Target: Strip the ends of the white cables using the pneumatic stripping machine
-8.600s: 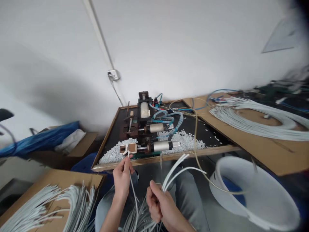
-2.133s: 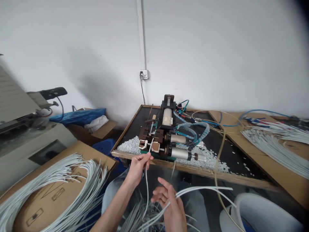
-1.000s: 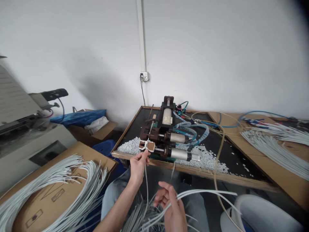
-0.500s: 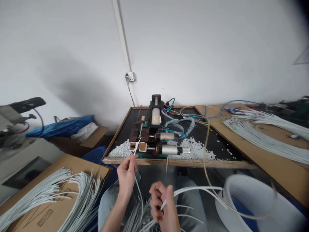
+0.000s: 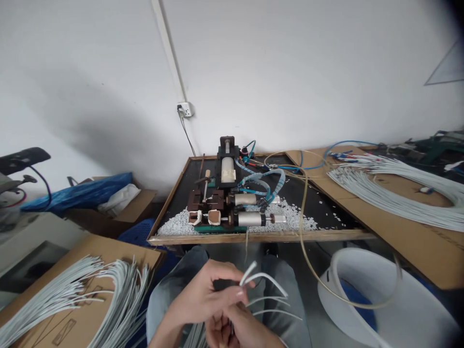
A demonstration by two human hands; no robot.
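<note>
My left hand [image 5: 208,295] reaches across over my lap and pinches white cables [image 5: 266,277] near their ends, thumb and fingers pressed together. Right below and touching it, my right hand [image 5: 246,326] is curled with its fingers folded in; white cables stick out to the right from between the two hands. How many strands each hand grips is partly hidden. More pale cables [image 5: 195,336] hang down over my lap. Beyond the hands stands a pneumatic clamp machine [image 5: 227,169] with silver cylinders, and its front jaws [image 5: 205,217] have nothing between them.
The machine sits on a wood-edged black tray [image 5: 329,235] strewn with white cut bits [image 5: 177,224]. Cable bundles lie on cardboard at left [image 5: 119,285] and right [image 5: 402,188]. A white bucket [image 5: 335,275] stands at front right, with a yellowish hose [image 5: 302,227] looping over it.
My left hand has drawn back from the machine's jaws, down and right to my right hand. The cable has left the jaws. The view has shifted slightly.
</note>
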